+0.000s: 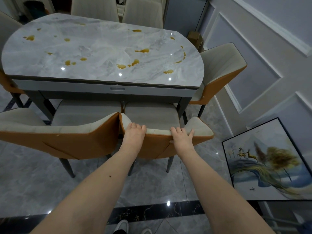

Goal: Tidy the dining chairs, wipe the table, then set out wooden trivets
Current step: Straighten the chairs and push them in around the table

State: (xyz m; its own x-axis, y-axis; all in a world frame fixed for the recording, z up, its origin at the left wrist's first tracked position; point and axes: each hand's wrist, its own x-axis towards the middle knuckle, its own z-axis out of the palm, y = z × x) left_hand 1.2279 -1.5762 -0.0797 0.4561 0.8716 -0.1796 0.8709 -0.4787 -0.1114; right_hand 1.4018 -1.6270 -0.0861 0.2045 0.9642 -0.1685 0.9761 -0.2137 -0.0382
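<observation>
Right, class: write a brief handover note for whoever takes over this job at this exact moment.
Left hand and right hand both grip the top of the near right chair, whose seat sits partly under the table.
The near left chair stands beside it.
Done: chairs nearly tidied.
Left: wipe the brown spills off the table, then set out trivets; none are in view, nor is a cloth.

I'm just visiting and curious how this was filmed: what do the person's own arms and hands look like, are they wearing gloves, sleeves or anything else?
Both arms are bare as far up as the picture shows: no sleeves in view. The left hand and right hand wear no gloves, and no rings, watch or bracelets show. A small dark mark shows on the left forearm. No cables or sensors are attached.
</observation>
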